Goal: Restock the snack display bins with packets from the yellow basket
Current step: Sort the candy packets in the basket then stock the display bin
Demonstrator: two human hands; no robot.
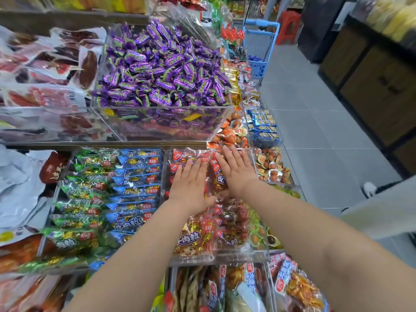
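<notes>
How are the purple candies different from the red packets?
The purple candies are small, twisted and heaped in the upper bin; the red packets are bigger, flat bags in the lower bin. Nothing touches the candies, while the left hand and right hand press on the packets. Both sit in clear bins.

Bottom-edge packets (pixel 216 289), blurred, cropped; perhaps dried fish.

Upper tier: clear bin (pixel 162 106) heaped with purple-wrapped candies (pixel 162 70); just left of it, red-and-white flat packets (pixel 45 70).
Lower tier: divided clear bins (pixel 225 255); green packets (pixel 76 208) and blue packets (pixel 135 190) in rows; red packets (pixel 198 235) in the next compartment to the right.
Right end: small bins of orange egg packs (pixel 231 134) and blue sachets (pixel 263 122).
Floor: grey tiles (pixel 315 131); blue basket cart (pixel 261 48) and red stool (pixel 289 25) stand on them.
</notes>
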